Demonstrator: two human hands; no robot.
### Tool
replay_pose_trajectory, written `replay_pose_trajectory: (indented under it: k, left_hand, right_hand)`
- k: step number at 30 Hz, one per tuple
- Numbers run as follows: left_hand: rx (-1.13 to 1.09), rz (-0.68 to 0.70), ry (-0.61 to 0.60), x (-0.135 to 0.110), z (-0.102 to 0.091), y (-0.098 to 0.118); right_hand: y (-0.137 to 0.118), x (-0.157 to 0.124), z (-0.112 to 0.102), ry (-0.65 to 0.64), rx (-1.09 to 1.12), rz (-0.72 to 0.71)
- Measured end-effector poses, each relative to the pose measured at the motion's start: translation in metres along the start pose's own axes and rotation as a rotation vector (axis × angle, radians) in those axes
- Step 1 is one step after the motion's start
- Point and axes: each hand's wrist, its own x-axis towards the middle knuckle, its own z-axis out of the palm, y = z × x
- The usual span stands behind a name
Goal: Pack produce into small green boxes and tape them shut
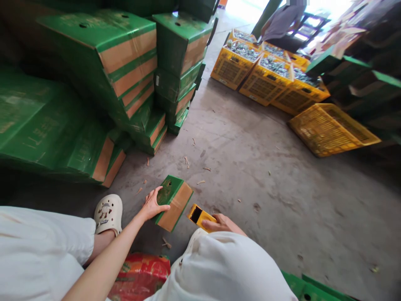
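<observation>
Down between my feet is a green cardboard box (171, 196) with a broad brown band along one side and a round hole in its top. My left hand (154, 204) grips its near edge, thumb on the brown side and fingers spread over the green top. Just right of the box, my right hand (221, 223) is closed around a yellow handheld tool (202, 216) with a dark section near its front end. That tool points at the box, with a small gap between them. Its exact kind is not clear.
Tall stacks of green boxes (128, 37) rise at the left. Filled yellow crates (266, 79) stand far right, near a person (283, 23); a tilted yellow crate (332, 129) lies closer. Red packaging (144, 267) sits below me. Scraps dot the concrete floor (238, 159).
</observation>
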Motion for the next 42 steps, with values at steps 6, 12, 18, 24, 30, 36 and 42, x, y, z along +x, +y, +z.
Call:
replay_pose_trajectory:
  k: [6, 12, 18, 24, 30, 36, 42]
  left_hand:
    - [-0.172, -0.02, 0.077, 0.012, -0.031, -0.024]
    - [0.193, 0.117, 0.302, 0.0, -0.037, 0.013]
    - [0.596, 0.029, 0.188, -0.029, 0.015, 0.054]
    - [0.588, -0.047, 0.144, -0.024, 0.004, 0.068]
    - [0.437, -0.065, 0.058, -0.036, 0.034, 0.077]
    - [0.394, -0.075, 0.022, -0.033, 0.027, 0.066]
    - [0.409, -0.127, -0.012, -0.024, 0.009, 0.062]
  right_hand:
    - [-0.033, 0.042, 0.019, -0.021, 0.011, -0.068]
    - [-0.044, 0.077, 0.028, -0.045, -0.041, -0.072]
    - [-0.032, 0.085, 0.036, -0.061, -0.044, -0.094]
    - [-0.047, 0.075, 0.027, -0.042, -0.072, -0.13]
    - [-0.03, 0.056, -0.001, -0.044, -0.073, -0.062]
    - [-0.03, 0.048, -0.003, -0.074, 0.02, -0.101]
    - [-0.012, 0.003, -0.033, -0.068, -0.019, -0.025]
